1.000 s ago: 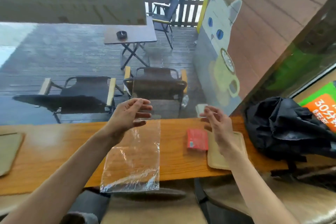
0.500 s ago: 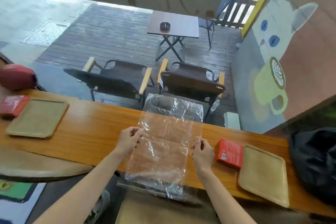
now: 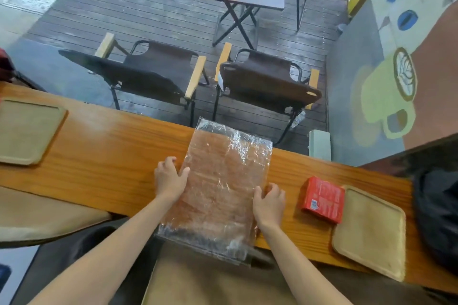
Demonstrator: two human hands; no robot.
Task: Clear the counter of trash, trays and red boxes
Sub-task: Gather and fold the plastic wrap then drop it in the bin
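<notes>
**Clear bag spread flat across the counter, a hand on each side**

A crinkled, clear plastic bag [image 3: 219,186] lies flat across the long orange-brown wooden counter [image 3: 104,156], its far end reaching past the counter's far edge and its near end hanging over the near edge toward the person. The left hand [image 3: 169,179] rests at the bag's left edge, fingers loosely curled on the wood and thumb laid onto the plastic; it presses rather than grips. The right hand [image 3: 269,202] sits at the bag's right edge in much the same pose, fingers bent, thumb at the plastic (whether it pinches the film or only presses it cannot be told).

Just right of the right hand, apart from it, a small red cardboard box with white print [image 3: 322,199] lies flat on the counter. Its right side sits at the rim of a tan rectangular tray with rounded corners [image 3: 369,235], which lies near the counter's front edge. A second tan tray of the same kind [image 3: 27,131] lies well apart at the far left of the counter, partly cut off by the frame. A dark black bag or garment [image 3: 438,210] is heaped at the counter's right end.

Beyond the counter, two dark folding chairs with wooden armrests [image 3: 158,74] stand on grey decking.
</notes>
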